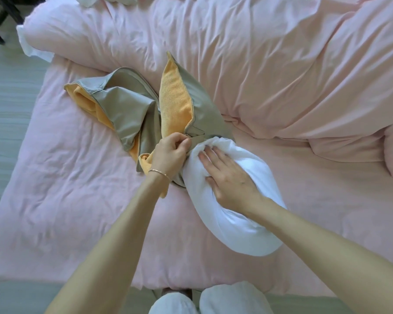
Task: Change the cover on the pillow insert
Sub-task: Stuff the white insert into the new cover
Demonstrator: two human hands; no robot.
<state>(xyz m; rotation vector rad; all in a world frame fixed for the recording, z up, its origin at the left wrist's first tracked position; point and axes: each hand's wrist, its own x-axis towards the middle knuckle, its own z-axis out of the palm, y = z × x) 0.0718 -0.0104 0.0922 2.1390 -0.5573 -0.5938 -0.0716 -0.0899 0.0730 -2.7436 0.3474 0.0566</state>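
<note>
You are partway through, and from this view alone I cannot say whether the soft white pillow insert [232, 200] is coming out of its cover or going into one. It lies on the pink-sheeted bed [77, 200] just in front of you, most of its bulk bare, with only its far end bunched into the opening of the khaki-grey fabric cover with a terry-like orange lining [204, 112].

Your left hand [168, 155] pinches the edge of that cover at the opening, fingers curled on the fabric. Your right hand [227, 177] lies flat on the insert, fingers straight and slightly spread, pressing it down near the mouth of the cover.

Either way the larger part of the job is left: the insert is neither free nor enclosed.

The rest of the khaki and orange cloth [114, 105] sprawls to the left in folds. Whether it is one cover or two I cannot tell, since the folds overlap under your left hand. The closure at the opening is too small to make out. A rumpled pink duvet [281, 75] fills the far side of the bed.
</note>
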